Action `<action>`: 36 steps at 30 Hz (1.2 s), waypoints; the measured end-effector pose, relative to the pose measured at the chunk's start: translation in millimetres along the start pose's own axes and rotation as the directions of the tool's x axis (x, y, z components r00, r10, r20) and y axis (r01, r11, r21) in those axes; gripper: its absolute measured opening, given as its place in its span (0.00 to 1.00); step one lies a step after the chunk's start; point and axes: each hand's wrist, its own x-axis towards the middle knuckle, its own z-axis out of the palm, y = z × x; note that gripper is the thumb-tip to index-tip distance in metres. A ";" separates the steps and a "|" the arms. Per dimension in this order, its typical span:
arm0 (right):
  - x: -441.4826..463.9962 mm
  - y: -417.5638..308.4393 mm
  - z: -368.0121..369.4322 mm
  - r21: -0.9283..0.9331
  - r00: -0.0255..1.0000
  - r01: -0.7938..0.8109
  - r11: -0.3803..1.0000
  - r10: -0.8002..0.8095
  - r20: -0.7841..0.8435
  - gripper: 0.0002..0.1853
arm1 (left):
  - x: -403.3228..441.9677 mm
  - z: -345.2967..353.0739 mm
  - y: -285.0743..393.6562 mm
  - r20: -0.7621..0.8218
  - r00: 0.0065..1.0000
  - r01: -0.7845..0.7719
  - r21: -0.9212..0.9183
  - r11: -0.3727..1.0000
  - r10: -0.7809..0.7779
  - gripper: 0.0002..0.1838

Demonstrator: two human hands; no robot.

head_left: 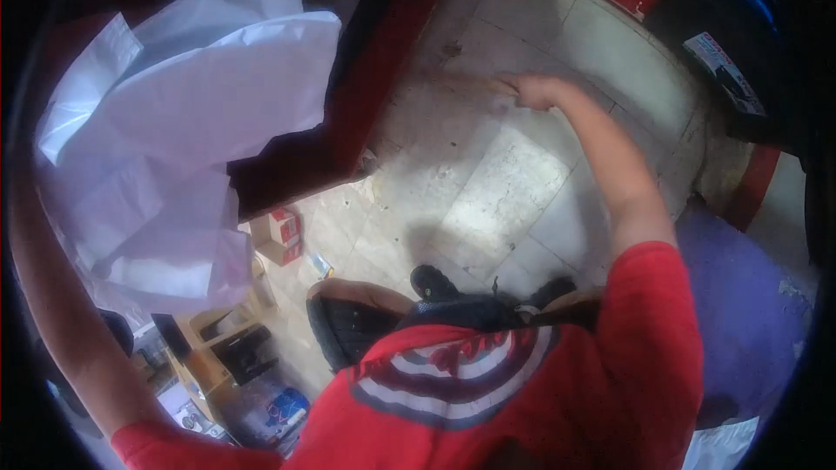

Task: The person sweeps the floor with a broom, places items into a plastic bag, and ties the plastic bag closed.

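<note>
The right hand [533, 91] is above the floor [392, 218], nearer its far edge than its near one. Loose sheets [209, 113] spread above the floor's left edge, between the left arm [59, 296] and a ledge [292, 165]. By the ledge's near corner stands a carton [280, 239], with a packet [323, 266] lying to its right. A wooden crate [205, 352] is nearer the body, left of the legs. A panel [731, 296] borders the floor's right edge.

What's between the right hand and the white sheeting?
In the head view, tiled floor lies nearer the right hand, then a dark red edge nearer the white sheeting; a brownish blur beside the hand is unclear.
</note>
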 end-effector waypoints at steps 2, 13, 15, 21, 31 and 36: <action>-29.9 -19.8 -19.2 -0.121 0.977 -0.016 0.993 0.042 0.210 0.38 | -0.2 -0.2 1.9 0.010 1.000 -0.005 0.004 1.000 0.005 0.51; -73.5 -37.4 -9.7 -0.076 0.984 -0.056 0.996 0.068 0.165 0.36 | -3.0 -38.8 -14.0 0.279 0.960 0.122 -0.373 0.920 -0.014 0.55; -83.7 -5.9 -13.7 -0.043 0.998 -0.037 0.998 0.039 0.049 0.36 | -13.4 -64.4 -2.9 0.310 0.951 0.185 -0.528 0.829 -0.015 0.51; -133.5 -45.5 50.2 0.165 0.953 -0.251 0.954 0.274 -0.130 0.36 | -270.0 -195.7 121.3 0.505 0.638 0.349 -0.862 0.366 0.581 0.27; -301.8 -95.4 -50.2 -0.054 0.935 -0.352 0.934 0.348 -0.066 0.34 | -696.3 -57.4 205.2 0.781 0.007 0.644 -0.482 0.595 0.625 0.46; -280.1 -105.6 -50.5 0.013 0.817 -0.443 0.896 0.410 -0.405 0.31 | -723.1 -34.2 248.5 0.882 -0.183 0.531 -0.283 0.799 0.434 0.49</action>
